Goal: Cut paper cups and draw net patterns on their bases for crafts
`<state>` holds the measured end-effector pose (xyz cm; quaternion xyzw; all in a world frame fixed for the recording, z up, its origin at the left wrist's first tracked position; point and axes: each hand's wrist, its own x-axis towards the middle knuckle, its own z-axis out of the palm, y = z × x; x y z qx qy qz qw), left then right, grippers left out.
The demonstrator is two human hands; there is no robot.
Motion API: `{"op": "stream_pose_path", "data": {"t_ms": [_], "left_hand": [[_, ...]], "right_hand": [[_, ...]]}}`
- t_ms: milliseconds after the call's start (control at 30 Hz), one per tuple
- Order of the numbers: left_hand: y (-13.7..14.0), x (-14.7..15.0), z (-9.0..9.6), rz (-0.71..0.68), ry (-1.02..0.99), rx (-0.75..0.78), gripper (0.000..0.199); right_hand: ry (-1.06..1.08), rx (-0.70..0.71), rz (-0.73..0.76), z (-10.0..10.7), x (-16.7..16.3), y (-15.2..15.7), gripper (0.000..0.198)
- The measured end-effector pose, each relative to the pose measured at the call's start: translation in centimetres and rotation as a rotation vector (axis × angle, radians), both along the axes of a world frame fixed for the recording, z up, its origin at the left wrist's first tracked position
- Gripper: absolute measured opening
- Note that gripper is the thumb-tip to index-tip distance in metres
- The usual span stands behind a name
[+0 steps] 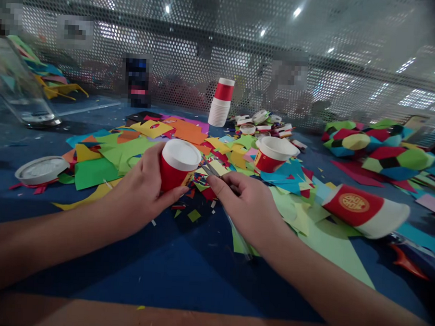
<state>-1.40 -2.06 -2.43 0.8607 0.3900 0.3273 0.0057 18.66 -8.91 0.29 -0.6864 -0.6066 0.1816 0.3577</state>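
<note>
My left hand (pixel 148 184) is wrapped round a red and white paper cup (pixel 176 173), its white end facing up and yellow print low on its side. Pinched in my right hand (pixel 246 198) is a slim metal-bladed tool (pixel 212 169). Its blade points up and left toward the cup, and the fingers hide most of its handle. Under and around both hands lie coloured paper scraps (pixel 193 215). Just beyond my right hand stands a short red and white cup (pixel 271 158), with its open white rim upward.
Upside-down stacked cups (pixel 222 105) stand at the back. Another cup (pixel 363 210) lies on its side at right, near an orange and dark handle (pixel 409 262). Faceted paper shapes (pixel 380 146) sit far right. At left are a white lid-like piece (pixel 42 170) and a clear glass (pixel 25 97).
</note>
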Motion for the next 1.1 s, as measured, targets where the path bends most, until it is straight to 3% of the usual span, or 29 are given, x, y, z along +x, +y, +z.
{"op": "stream_pose_path", "data": {"t_ms": [200, 500, 667, 900, 1100], "left_hand": [[0.0, -0.1, 0.0, 0.004, -0.001, -0.006, 0.070], [0.3, -0.2, 0.5, -0.022, -0.042, -0.107, 0.069], [1.0, -0.4, 1.4, -0.086, -0.049, -0.301, 0.071], [2.1, -0.6, 1.9, -0.299, -0.209, -0.507, 0.066], [2.0, -0.7, 1.6, -0.273, -0.165, -0.498, 0.063]], "right_hand": [[0.042, -0.072, -0.003, 0.4, 0.3, 0.2, 0.044], [0.168, -0.057, 0.060, 0.3, 1.1, 0.5, 0.040], [0.202, -0.045, 0.115, 0.3, 1.5, 0.6, 0.042], [0.018, -0.030, 0.092, 1.0, 0.8, 0.1, 0.043], [-0.055, -0.025, 0.038, 1.2, -0.1, -0.5, 0.036]]}}
